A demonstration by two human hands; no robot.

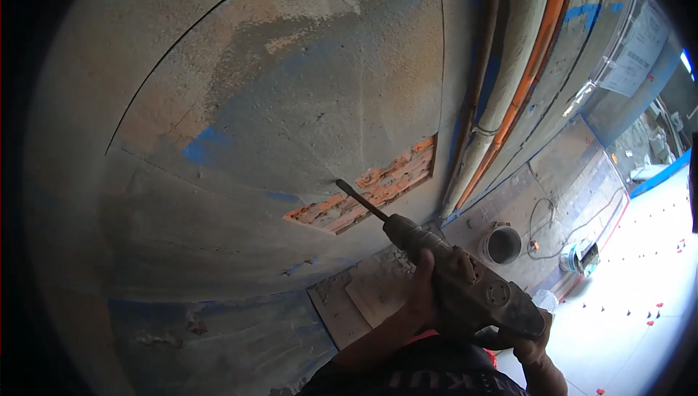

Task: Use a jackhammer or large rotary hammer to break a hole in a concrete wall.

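I hold a dusty rotary hammer (472, 291) across the middle of the head view. My left hand (414, 298) is closed on its body behind the chuck, and my right hand (533, 344) grips the rear handle. The long chisel bit (362, 200) points up and left, its tip against or very near the grey plastered wall (291, 120), which has blue and peach patches. Just beside the tip, a chiselled strip of exposed red brick (389, 191) slants across the wall inside cut lines.
Grey and orange pipes (494, 131) run along the right. Below stand a bucket (502, 245) and a container (578, 258) on dusty boards (574, 178), with a cable (542, 225) beside them. White tiles (640, 280) with small red spacers cover the right floor. A transparent sheet (632, 43) is at upper right.
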